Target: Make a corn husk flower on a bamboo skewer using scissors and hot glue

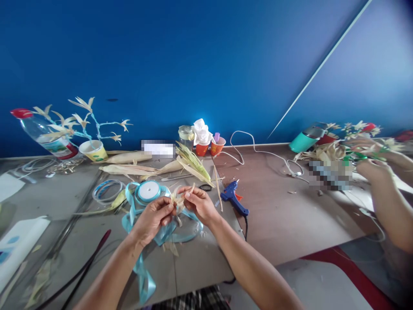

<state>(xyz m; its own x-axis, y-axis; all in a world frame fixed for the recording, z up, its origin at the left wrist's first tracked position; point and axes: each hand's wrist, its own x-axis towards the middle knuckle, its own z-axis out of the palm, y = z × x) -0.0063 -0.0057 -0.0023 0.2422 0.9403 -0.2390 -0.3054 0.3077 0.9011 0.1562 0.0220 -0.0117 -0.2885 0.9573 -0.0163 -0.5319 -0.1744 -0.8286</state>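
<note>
Close together over the table, my left hand [155, 218] and my right hand [202, 206] both pinch a small piece of pale dried corn husk [176, 198]. Fingers partly cover it, so its full shape is hidden. Light blue ribbon [164, 234] lies in loops beneath my hands and trails toward the table's front edge. The ribbon spool [149, 190] rests just behind my left hand. To the right of my right hand lies a blue glue gun [235, 198], with a thin stick [217, 189] beside it.
Behind my hands are corn husks [193, 161] and red paper cups [202, 148]. At the back left, a plastic bottle [54, 137] stands near a cup [93, 150] of husk flowers on blue stems. A co-worker's arms [387, 185] reach in at right, near a green tumbler [303, 140].
</note>
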